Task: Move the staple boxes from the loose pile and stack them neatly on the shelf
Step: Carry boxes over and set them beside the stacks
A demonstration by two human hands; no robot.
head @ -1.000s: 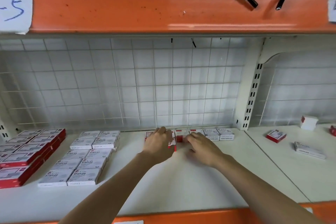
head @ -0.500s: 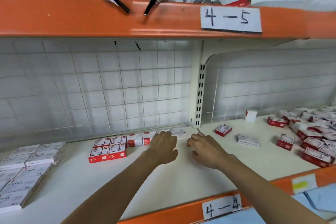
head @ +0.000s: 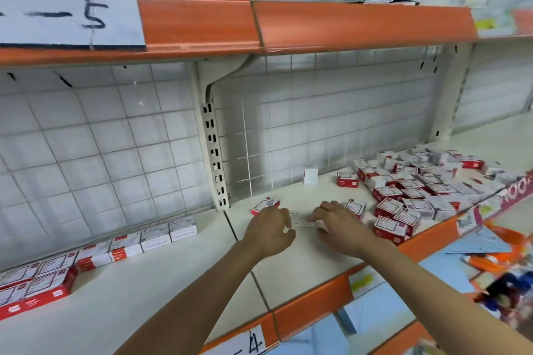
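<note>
Your left hand (head: pixel 271 229) and right hand (head: pixel 339 225) both close on 1 white staple box (head: pixel 301 220) lying flat on the shelf (head: pixel 173 291), fingers curled at its 2 ends. Progress is partial: stacked rows (head: pixel 95 253) stand at the left, but the loose pile (head: pixel 418 190) at the right remains large. Most boxes are yet to be transferred.
</note>
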